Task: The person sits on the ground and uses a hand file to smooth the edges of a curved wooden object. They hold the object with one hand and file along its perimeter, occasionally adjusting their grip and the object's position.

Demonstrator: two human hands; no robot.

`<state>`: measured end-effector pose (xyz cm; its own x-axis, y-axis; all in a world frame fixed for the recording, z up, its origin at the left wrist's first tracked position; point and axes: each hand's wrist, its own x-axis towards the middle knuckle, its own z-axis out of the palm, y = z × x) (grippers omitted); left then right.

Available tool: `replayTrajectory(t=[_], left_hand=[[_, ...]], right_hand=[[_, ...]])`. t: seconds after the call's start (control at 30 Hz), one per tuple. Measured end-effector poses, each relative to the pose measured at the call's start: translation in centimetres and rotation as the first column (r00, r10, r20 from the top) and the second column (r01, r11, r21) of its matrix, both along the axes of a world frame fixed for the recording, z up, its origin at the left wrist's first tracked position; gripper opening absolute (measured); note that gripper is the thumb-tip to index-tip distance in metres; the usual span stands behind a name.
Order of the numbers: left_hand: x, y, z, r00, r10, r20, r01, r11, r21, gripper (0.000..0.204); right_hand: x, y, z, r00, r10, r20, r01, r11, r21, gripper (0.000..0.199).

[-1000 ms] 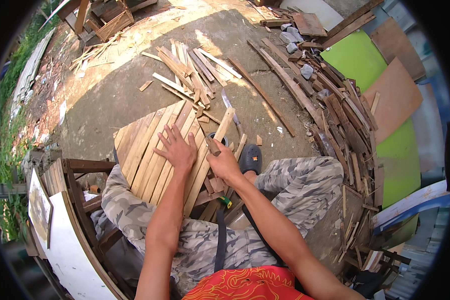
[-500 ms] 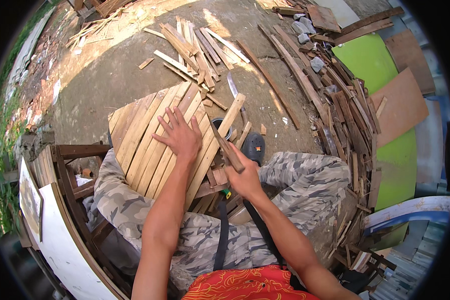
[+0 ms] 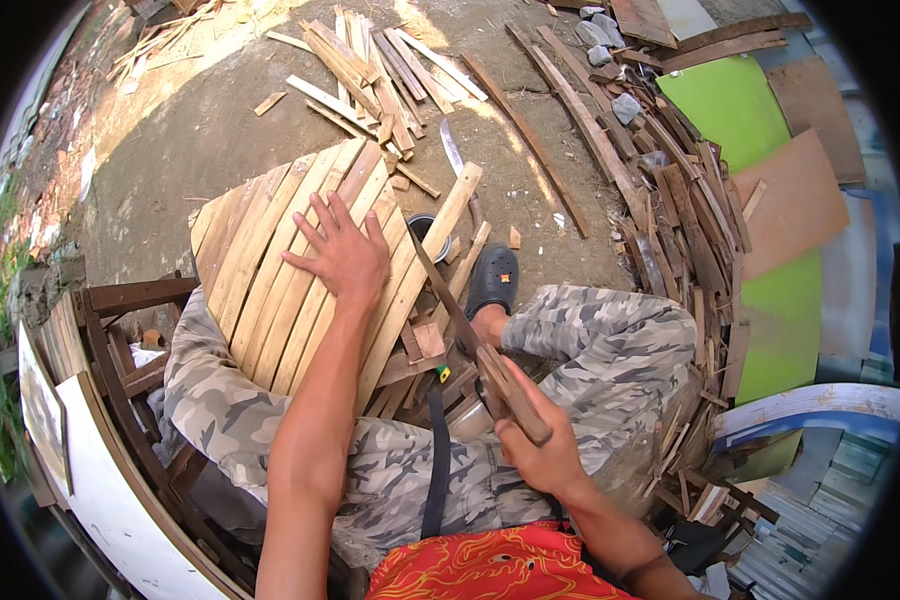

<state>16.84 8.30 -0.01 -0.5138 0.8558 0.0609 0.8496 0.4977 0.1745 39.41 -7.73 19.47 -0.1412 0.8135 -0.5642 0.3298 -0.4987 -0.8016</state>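
Knife with a wooden handle (image 3: pixel 510 392) sits nearest the body, gripped in the right hand (image 3: pixel 542 447) over the camouflage-trousered lap; the fingers are wrapped tight round the handle. Its dark blade runs up and to the left from that fist, so the long axis slants toward the fan of wooden slats (image 3: pixel 300 270), and the tip appears to end just beside the edge of the fan, near a longer pale slat (image 3: pixel 425 265) lying across it. Whether blade and wood touch cannot be told. A little farther out, the left hand (image 3: pixel 345 255) lies flat on the slats, fingers spread wide, holding nothing, pressing down on the bundle. So the blade comes at the wood from the right side, with the left hand just to the left of its line. Beyond the slats a grey clog (image 3: pixel 493 277) rests on the concrete ground (image 3: pixel 170 150), and farther still lie scattered strips of scrap wood (image 3: pixel 370 60)
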Motion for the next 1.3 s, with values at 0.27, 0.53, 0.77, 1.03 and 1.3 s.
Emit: replayTrajectory(t=[0.27, 0.53, 0.77, 1.03, 1.3], left_hand=[[-0.3, -0.4, -0.1, 0.999, -0.016, -0.031, 0.017, 0.999, 0.04, 0.07], [0.0, -0.3, 0.0, 1.0, -0.009, -0.001, 0.009, 1.0, -0.002, 0.071], [-0.3, -0.2, 0.3, 1.0, -0.007, 0.017, 0.007, 1.0, 0.012, 0.072], [-0.2, -0.1, 0.2, 1.0, 0.0, 0.02, 0.0, 1.0, 0.004, 0.072], [-0.6, -0.7, 1.0, 0.996, -0.033, 0.084, 0.03, 0.999, 0.029, 0.063]], right_hand=[[-9.4, 14.6, -11.1, 0.999, -0.029, 0.019, 0.026, 0.991, 0.128, 0.069], [3.0, -4.6, 1.4, 0.989, 0.13, -0.077, -0.106, 0.961, 0.257, 0.075], [-9.2, 14.1, -12.6, 1.0, -0.007, 0.007, 0.006, 0.991, 0.137, 0.069], [2.0, -0.8, 0.7, 0.982, 0.185, 0.036, -0.189, 0.963, 0.193, 0.075], [4.0, -2.3, 4.2, 0.985, -0.086, -0.152, 0.085, 0.996, -0.013, 0.065]])
